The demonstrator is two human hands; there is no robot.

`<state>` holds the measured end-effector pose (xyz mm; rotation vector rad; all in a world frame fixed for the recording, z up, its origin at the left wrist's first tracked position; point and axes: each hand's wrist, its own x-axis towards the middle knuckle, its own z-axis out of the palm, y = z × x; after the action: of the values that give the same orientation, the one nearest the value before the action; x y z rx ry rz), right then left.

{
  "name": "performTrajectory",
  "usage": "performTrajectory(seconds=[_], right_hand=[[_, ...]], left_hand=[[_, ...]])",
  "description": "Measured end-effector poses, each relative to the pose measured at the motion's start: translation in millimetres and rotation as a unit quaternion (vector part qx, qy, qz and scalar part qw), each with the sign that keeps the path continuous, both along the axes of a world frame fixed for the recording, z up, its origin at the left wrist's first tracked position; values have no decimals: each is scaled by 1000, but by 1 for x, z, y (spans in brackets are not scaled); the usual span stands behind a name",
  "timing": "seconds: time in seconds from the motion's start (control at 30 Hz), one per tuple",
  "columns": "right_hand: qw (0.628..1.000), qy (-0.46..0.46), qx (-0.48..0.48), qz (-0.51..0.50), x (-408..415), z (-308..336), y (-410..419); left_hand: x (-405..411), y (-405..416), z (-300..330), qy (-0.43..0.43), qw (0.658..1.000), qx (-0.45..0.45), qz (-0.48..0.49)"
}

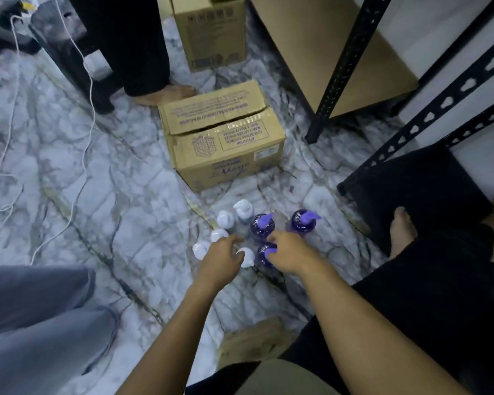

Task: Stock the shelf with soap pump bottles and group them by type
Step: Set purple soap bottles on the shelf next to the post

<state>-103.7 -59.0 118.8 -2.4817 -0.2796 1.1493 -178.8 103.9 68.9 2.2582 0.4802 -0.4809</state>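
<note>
Left hand (220, 259) grip loose over white bottles (225, 219); right hand (290, 252) grip pinches purple bottle (264, 256).

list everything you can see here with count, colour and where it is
purple pump bottles: 3, purple, upright on the floor, right part of the cluster
white pump bottles: 5, white tops, on the floor, left part of the cluster
cardboard boxes: 2, brown, on the floor beyond the bottles, one farther back
shelf rack: 1, black metal frame with tan boards, right
cables: several, white, on the floor at left
marble floor: white and grey
other people: legs and bare feet at top, left and right
left hand: over the white bottles, fingers loosely curled
right hand: over the nearest purple bottle; grip unclear
</note>
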Motion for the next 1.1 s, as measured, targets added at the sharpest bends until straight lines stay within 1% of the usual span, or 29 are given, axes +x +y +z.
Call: performTrajectory(seconds=[0.1,0.4,0.57,0.8,0.97,1.1], right_hand=[[999,43,-6,-2,4,-16,-7],[992,112,-1,-49,12,-46,-5],[989,111,20,-97,16,-54,-4],[984,121,32,-124,17,-59,-3],[985,120,24,-122,17,-46,-7],[985,97,14,-139,18,-26,-14]], left_hand=[[-4,-8,-17,15,1000,1,-23],[-3,-20,-47,41,999,-5,-10],[5,-24,-55,50,998,-19,32],[11,-26,-52,66,991,-61,94],[7,-19,-47,51,990,-76,106],[8,-14,-32,50,990,-96,93]])
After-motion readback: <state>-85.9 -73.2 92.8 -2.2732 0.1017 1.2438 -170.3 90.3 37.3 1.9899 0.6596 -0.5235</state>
